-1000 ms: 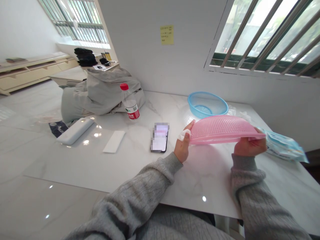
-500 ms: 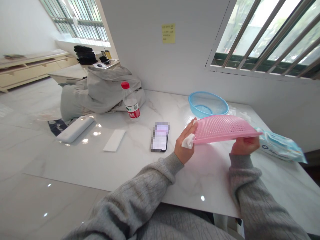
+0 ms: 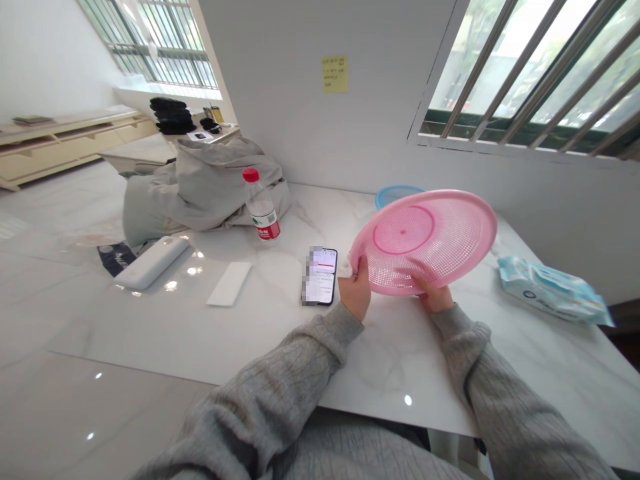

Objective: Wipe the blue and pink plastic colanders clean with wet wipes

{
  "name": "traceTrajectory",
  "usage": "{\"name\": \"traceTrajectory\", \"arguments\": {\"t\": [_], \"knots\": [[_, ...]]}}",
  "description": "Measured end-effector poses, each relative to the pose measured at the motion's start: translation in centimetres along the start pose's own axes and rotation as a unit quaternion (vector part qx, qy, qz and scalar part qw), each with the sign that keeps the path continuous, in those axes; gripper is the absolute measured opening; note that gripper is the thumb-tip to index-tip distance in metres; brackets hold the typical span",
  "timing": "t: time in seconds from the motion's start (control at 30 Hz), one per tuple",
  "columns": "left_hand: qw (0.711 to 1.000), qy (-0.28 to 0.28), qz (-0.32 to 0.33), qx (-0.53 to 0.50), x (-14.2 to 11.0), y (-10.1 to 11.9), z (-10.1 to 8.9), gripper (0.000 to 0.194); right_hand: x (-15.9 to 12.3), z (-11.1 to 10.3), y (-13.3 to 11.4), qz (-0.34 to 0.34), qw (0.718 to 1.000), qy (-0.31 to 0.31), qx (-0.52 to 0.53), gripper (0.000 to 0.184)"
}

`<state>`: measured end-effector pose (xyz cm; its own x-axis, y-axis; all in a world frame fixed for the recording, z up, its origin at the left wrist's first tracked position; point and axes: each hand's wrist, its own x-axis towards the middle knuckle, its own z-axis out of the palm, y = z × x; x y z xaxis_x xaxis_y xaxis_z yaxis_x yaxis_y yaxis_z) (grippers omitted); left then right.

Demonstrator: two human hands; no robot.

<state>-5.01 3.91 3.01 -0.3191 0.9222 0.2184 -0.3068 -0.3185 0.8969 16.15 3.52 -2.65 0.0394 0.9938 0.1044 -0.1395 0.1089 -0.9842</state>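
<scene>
A pink plastic colander is held tilted above the table, its open inside facing me. My left hand grips its left rim, thumb on the inside, with a crumpled white wipe bunched at the same fingers. At the lower rim my right hand is closed, its thumb on the mesh and the other fingers hidden behind. Behind the colander a blue basket stands on the table, mostly covered from sight.
A phone lies left of my left hand. A blue wipes pack is at the right. Farther left are a red-capped bottle, a flat white piece, a white case and a grey garment. The wall rises behind.
The colander has turned over from its underside to its inside and shifted left. My right hand has moved left along the rim; the blue basket is now more hidden.
</scene>
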Motion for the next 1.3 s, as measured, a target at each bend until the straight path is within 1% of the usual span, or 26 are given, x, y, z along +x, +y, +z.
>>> {"name": "traceTrajectory", "arguments": {"t": [0.1,0.23,0.33,0.4,0.47,0.53,0.63,0.73,0.83,0.9,1.0,1.07,1.13,1.17,1.23,1.3], "knots": [[0.998,0.026,-0.052,-0.014,-0.3,-0.3,0.2,0.039,-0.3,0.5,-0.4,0.034,0.999,-0.004,0.038,0.066],[0.993,0.018,-0.110,-0.035,-0.3,-0.4,0.3,0.036,-0.3,0.1,-1.2,0.028,0.999,0.020,0.028,0.060],[0.993,-0.006,-0.108,-0.052,0.3,-0.6,0.2,0.036,-0.2,-0.4,-1.8,0.004,0.999,0.029,0.019,0.055],[0.996,-0.015,-0.089,-0.029,0.7,-0.9,-0.1,0.033,-0.1,-0.8,-2.1,-0.015,0.999,0.035,0.007,0.052],[0.997,-0.018,-0.073,0.014,1.0,-1.2,-0.3,0.031,-0.1,-1.1,-2.3,-0.027,0.998,0.052,0.008,0.055],[0.997,-0.023,-0.067,0.042,1.0,-1.3,-0.4,0.029,0.0,-1.4,-2.6,-0.040,0.996,0.079,0.021,0.062],[0.994,-0.029,-0.088,0.053,0.7,-1.2,-0.3,0.028,0.2,-1.6,-3.3,-0.076,0.990,0.116,0.030,0.067],[0.991,-0.042,-0.113,0.050,0.2,-0.9,0.0,0.030,0.3,-1.8,-4.0,-0.108,0.983,0.146,0.023,0.067],[0.991,-0.054,-0.120,0.026,0.0,-0.7,0.1,0.031,0.4,-1.7,-4.0,-0.121,0.978,0.168,0.024,0.064],[0.991,-0.041,-0.125,0.004,0.0,-0.6,0.2,0.032,0.3,-1.3,-3.6,-0.112,0.980,0.160,0.036,0.058],[0.992,-0.017,-0.121,-0.036,0.3,-0.8,0.2,0.034,0.0,0.3,-2.1,-0.066,0.988,0.120,0.075,0.053],[0.990,-0.008,-0.119,-0.070,0.3,-1.1,0.3,0.036,-0.3,1.8,-1.0,-0.034,0.988,0.106,0.107,0.059],[0.986,-0.005,-0.127,-0.109,0.1,-1.5,0.5,0.040,-0.7,3.0,0.0,0.005,0.991,0.086,0.097,0.073],[0.983,-0.009,-0.134,-0.127,0.0,-1.7,0.6,0.041,-0.8,3.5,0.4,0.016,0.992,0.088,0.093,0.076],[0.976,-0.024,-0.149,-0.159,-0.3,-2.0,0.7,0.043,-1.0,3.9,0.5,0.025,0.992,0.089,0.085,0.078],[0.968,-0.037,-0.163,-0.185,-0.4,-2.1,0.8,0.043,-1.0,3.8,0.0,0.018,0.993,0.086,0.082,0.073]]}}
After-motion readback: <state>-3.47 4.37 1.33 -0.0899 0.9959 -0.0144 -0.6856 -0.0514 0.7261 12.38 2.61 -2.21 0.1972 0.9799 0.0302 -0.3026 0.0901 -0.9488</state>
